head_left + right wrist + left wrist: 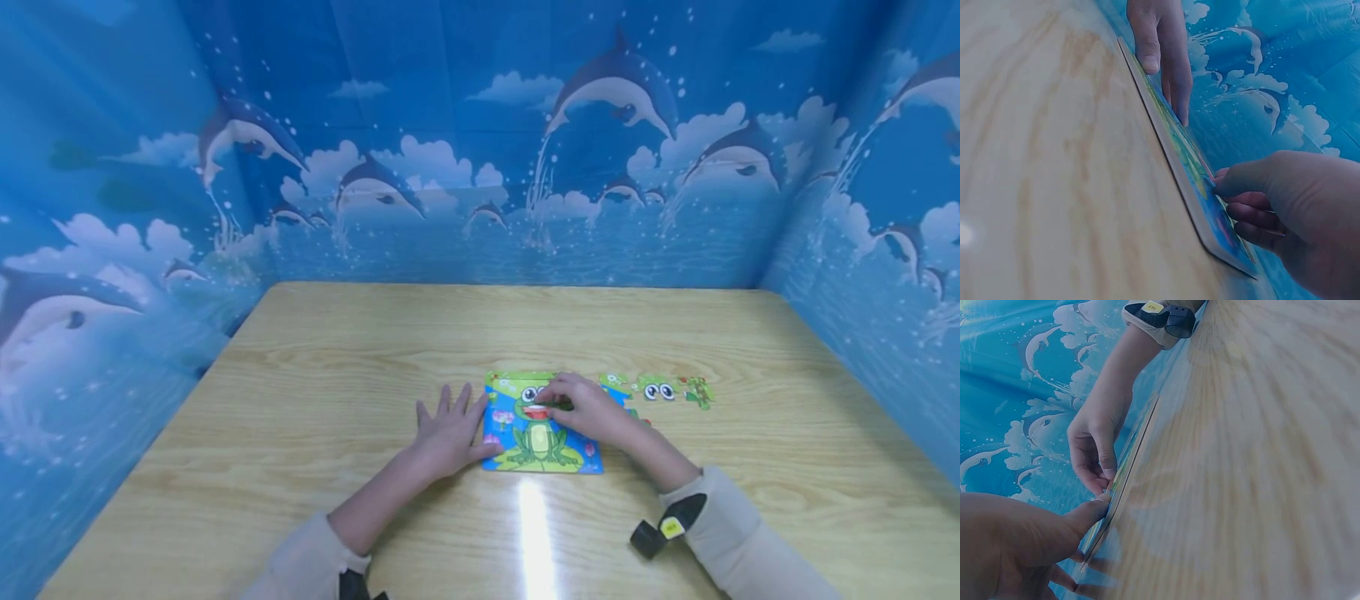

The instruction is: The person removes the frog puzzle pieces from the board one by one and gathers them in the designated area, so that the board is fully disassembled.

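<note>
Bare wood on the table (375, 333) leaves a passage behind the board (538, 442), as far as the dolphin curtain (450, 200) walling the back and both sides. In front, a lane opens between the forearms (393, 490). The left hand (447, 435) blocks the board's left edge; the right hand (587, 408) bars its upper right, with loose pieces (658, 389) lying just beyond.

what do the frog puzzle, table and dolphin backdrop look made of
Frog puzzle: probably thin wood or stiff cardboard, printed face, pale plain edge. Table: wood or wood-look laminate, glossy, with streaky grain and a bright reflection. Dolphin backdrop: likely printed cloth, fairly matte, softly folded.
</note>
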{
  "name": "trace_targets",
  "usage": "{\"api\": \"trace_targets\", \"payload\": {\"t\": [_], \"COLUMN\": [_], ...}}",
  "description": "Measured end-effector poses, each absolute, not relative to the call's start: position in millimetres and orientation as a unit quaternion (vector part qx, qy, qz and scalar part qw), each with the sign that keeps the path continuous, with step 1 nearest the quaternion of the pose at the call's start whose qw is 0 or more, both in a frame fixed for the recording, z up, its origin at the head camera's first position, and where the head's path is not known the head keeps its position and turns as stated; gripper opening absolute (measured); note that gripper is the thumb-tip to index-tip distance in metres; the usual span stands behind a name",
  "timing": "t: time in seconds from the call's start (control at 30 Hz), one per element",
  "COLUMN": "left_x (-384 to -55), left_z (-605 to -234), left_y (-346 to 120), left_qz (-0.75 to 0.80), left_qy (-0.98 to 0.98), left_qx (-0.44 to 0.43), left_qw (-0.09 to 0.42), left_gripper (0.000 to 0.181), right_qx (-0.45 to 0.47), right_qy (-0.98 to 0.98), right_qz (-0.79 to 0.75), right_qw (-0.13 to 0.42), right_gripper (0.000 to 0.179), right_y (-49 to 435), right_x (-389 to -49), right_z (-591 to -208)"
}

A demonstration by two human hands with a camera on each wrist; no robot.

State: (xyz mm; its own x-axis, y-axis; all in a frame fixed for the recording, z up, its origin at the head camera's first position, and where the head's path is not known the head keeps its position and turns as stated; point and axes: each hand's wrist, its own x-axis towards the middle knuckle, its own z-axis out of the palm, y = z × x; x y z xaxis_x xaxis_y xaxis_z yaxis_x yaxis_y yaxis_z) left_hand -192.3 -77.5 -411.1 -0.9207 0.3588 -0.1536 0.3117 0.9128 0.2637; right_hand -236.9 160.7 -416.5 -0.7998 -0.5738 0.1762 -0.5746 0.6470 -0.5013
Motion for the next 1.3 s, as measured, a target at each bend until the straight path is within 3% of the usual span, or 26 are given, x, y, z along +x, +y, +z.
{"api": "trace_targets", "payload": {"t": [0.8, 1.3], "left_x": [-190.9, -190.7], "left_z": [-412.3, -410.9], "left_y": [-78.1, -77.6], "left_qz": [0.126, 0.122], "left_qy": [0.972, 0.973], "left_qx": [0.171, 0.171], "left_qw": [0.100, 0.101], "left_gripper": [0.081, 0.081], "right_qx": [0.346, 0.325], "right_qy": [-0.896, -0.898], "right_qz": [0.275, 0.295], "right_qw": [0.043, 0.023], "right_gripper": [0.017, 0.017], "right_y": [160.8, 161.0], "right_x": [-237.4, -236.0], "right_z": [-416.4, -409.9]}}
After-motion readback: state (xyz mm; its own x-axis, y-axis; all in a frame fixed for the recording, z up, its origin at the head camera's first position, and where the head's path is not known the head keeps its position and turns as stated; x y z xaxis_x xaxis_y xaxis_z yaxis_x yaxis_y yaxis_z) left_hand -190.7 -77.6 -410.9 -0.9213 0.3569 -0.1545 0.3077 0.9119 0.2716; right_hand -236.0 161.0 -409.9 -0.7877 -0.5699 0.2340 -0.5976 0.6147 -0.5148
